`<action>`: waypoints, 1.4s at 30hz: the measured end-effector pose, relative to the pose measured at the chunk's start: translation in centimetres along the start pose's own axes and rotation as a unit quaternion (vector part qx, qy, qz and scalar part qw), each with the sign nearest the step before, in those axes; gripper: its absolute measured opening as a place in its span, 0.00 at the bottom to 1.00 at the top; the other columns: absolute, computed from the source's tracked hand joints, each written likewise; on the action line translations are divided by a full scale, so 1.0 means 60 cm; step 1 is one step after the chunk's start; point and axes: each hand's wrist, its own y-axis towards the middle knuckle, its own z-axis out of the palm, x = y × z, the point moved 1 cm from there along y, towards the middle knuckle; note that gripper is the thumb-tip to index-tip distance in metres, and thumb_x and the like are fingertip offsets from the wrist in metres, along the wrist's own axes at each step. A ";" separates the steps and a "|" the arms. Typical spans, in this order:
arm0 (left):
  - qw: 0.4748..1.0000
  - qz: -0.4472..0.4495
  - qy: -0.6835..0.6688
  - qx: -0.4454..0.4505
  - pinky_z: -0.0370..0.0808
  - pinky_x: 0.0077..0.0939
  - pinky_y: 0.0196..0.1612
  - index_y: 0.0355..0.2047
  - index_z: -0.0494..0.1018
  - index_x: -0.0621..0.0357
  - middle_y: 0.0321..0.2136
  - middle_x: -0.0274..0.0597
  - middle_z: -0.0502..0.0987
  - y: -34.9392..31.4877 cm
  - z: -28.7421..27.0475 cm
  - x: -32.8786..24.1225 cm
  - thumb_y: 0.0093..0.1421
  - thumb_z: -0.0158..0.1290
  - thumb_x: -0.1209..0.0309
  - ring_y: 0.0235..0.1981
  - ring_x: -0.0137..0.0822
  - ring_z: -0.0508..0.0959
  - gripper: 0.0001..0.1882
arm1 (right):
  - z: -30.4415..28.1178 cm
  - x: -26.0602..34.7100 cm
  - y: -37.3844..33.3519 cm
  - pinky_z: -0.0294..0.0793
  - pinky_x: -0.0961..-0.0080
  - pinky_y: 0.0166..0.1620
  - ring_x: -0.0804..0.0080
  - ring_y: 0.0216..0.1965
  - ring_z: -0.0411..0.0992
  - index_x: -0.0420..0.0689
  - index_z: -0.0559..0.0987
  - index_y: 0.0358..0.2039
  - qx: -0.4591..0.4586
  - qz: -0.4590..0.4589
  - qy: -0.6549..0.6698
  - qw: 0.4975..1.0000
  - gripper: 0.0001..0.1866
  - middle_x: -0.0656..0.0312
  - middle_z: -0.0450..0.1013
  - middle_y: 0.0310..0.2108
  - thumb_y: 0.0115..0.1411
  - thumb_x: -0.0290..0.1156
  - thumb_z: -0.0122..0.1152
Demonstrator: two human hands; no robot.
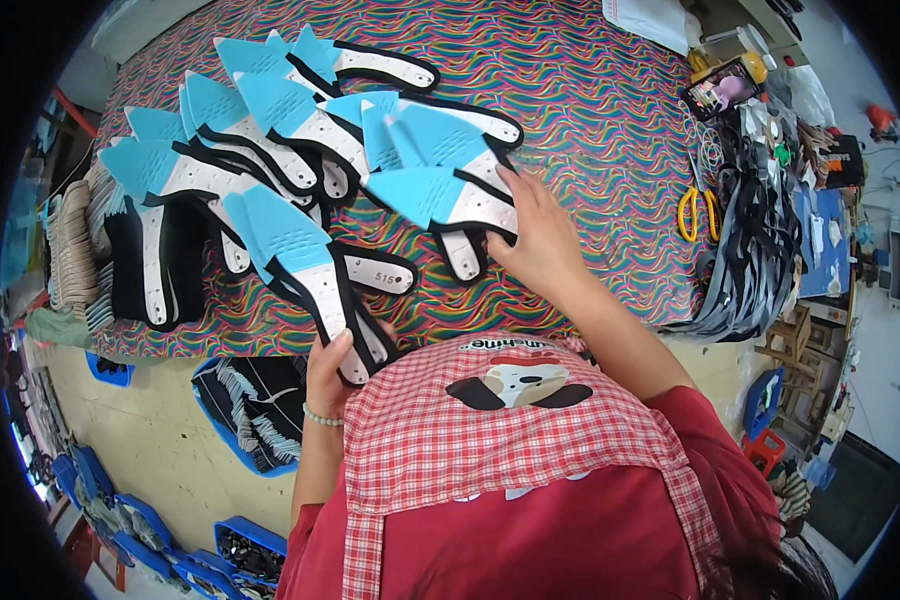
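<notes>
Several flat shoe-upper pieces, blue mesh with white perforated panels and black edging, lie spread over a table with a rainbow wave-patterned cover [590, 120]. My left hand [328, 372] grips the near end of a stack of these pieces [300, 255] at the table's front edge. My right hand [538, 232] rests with fingers spread on another piece [440, 195] near the middle of the table, pressing on its white end. More pieces [260, 110] fan out toward the far left.
Yellow-handled scissors [692, 210] and a heap of black straps [760, 250] lie at the table's right. Stacked white and black parts [120, 260] sit at the left edge. Blue bins [250, 410] with parts stand on the floor below. I wear a red checked apron.
</notes>
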 end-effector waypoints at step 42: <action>0.838 0.257 0.409 0.255 0.64 0.35 0.61 0.58 0.63 0.59 0.56 0.51 0.68 0.184 0.301 0.025 0.43 0.68 0.76 0.59 0.45 0.68 0.40 | -0.007 -0.086 -0.080 0.57 0.61 0.64 0.57 0.63 0.59 0.44 0.67 0.60 -0.145 -0.171 0.237 0.945 0.33 0.51 0.62 0.60 0.54 0.34 0.64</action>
